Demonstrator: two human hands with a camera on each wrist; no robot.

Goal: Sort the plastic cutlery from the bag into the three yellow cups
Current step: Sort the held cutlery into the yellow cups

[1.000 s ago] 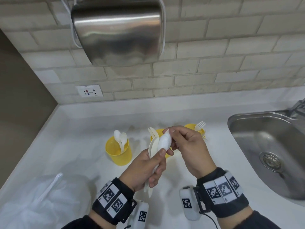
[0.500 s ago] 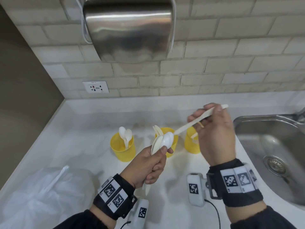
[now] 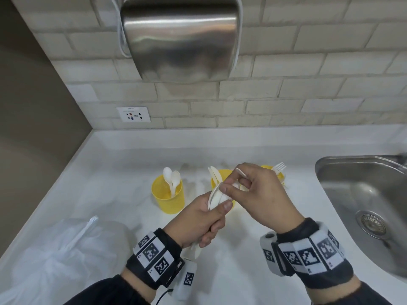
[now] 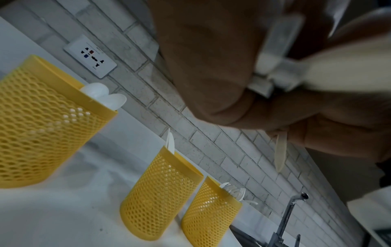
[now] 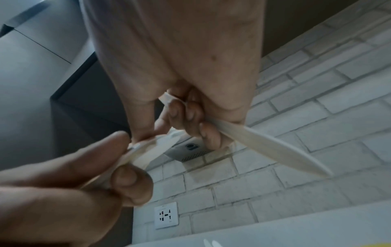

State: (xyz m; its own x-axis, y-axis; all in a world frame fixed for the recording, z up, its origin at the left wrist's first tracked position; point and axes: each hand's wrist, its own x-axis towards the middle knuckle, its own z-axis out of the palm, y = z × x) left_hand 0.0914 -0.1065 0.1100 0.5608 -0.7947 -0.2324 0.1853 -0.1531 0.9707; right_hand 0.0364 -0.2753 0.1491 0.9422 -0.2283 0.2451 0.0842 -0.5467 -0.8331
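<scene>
My left hand (image 3: pixel 217 219) grips a bundle of white plastic cutlery (image 3: pixel 214 198) upright above the counter, in front of the middle cup. My right hand (image 3: pixel 231 188) pinches the top of that bundle with thumb and forefinger. Its other fingers are curled round a white plastic knife (image 5: pixel 271 150), whose end pokes out above the knuckles (image 3: pixel 240 171). Three yellow mesh cups stand in a row: the left cup (image 3: pixel 168 194) holds spoons, the middle cup (image 3: pixel 222 173) knives, the right cup (image 3: pixel 269 169) forks. The same cups (image 4: pixel 42 125) (image 4: pixel 160 192) (image 4: pixel 209 210) appear in the left wrist view.
A crumpled clear plastic bag (image 3: pixel 55 260) lies on the white counter at the near left. A steel sink (image 3: pixel 352 194) with a tap (image 4: pixel 289 215) is at the right. A steel hand dryer (image 3: pixel 180 36) hangs on the brick wall above a socket (image 3: pixel 133 114).
My right hand, raised up and to the right with one piece half a second ago, has come back down to the bundle. My left hand has kept its grip on the bundle.
</scene>
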